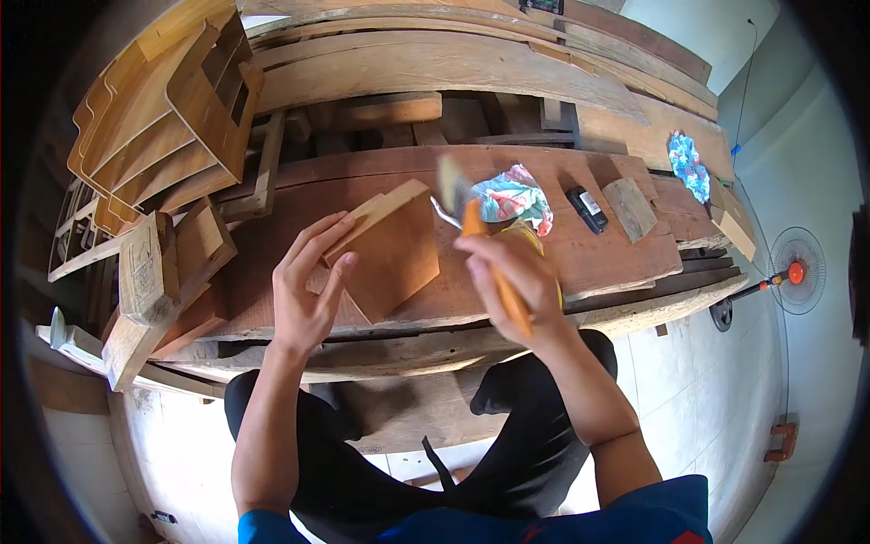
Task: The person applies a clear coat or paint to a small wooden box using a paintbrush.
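Note:
My left hand (311, 283) grips the near left end of a wooden box (394, 254), fingers along its pale top edge and thumb against its side. The box sits tilted on the reddish-brown plank (299, 195), its smooth brown face turned towards me. My right hand (517, 283) is closed around the orange handle of a paintbrush (471, 218). The pale bristles, slightly blurred, point up and stand just right of the box, apart from it. Behind my right hand a yellow-rimmed thing (523, 234) is mostly hidden. A crumpled patterned cloth (515, 196) lies beyond the brush.
To the right lie a black bottle-like object (587, 209), a small wood piece (629, 210) and another crumpled cloth (689, 167). A wooden shelf unit (172, 136) and wood blocks (149, 269) stand at left. Long boards (435, 62) lie behind. A fan (796, 272) stands far right.

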Available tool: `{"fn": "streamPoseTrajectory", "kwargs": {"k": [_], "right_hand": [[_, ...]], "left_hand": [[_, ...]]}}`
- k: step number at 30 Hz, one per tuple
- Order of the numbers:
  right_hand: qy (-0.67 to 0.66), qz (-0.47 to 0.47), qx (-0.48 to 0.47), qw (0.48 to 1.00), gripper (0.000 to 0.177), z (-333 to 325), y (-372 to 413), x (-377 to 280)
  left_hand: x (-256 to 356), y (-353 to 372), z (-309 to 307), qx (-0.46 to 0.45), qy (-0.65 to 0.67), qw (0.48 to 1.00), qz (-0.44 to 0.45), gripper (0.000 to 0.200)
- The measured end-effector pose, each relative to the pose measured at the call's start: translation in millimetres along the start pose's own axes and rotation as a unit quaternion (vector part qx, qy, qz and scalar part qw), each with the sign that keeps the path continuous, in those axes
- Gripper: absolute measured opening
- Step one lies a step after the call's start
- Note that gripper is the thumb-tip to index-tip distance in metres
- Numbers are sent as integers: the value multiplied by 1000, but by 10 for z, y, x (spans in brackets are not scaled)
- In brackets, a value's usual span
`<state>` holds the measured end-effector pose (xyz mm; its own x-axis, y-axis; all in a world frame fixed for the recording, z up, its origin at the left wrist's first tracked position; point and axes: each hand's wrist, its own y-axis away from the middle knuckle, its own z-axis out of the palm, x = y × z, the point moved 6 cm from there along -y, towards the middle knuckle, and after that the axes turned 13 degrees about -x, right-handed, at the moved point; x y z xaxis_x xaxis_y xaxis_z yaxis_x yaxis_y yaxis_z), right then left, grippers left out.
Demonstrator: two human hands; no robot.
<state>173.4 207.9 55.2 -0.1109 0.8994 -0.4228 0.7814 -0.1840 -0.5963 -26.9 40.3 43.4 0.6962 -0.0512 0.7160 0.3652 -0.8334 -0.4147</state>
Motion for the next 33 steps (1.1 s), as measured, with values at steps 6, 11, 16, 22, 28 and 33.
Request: {"fn": "streamPoseTrajectory", "kwargs": {"k": [6, 11, 16, 22, 28, 33], "right_hand": [[-61, -131, -269, 952, 17, 679, 209, -594], [-42, -43, -126, 990, 19, 192, 34, -164], [-50, -8, -127, 991, 17, 236, 20, -201], [-111, -103, -297, 943, 16, 663, 222, -532], [-17, 12, -60, 998, 12, 59, -50, -200], [-111, -125, -251, 953, 13, 731, 234, -559]], "left_hand": [[-73, -18, -10, 16, 14, 1000, -4, 34], [-10, -4, -12, -5, 4, 1000, 12, 34], [-22, -9, -17, 6, 29, 999, -18, 34], [-41, -31, -18, 6, 0, 1000, 9, 34], [-40, -9, -35, 4, 10, 1000, 1, 34], [-72, -25, -15, 18, 17, 1000, -5, 33]]}}
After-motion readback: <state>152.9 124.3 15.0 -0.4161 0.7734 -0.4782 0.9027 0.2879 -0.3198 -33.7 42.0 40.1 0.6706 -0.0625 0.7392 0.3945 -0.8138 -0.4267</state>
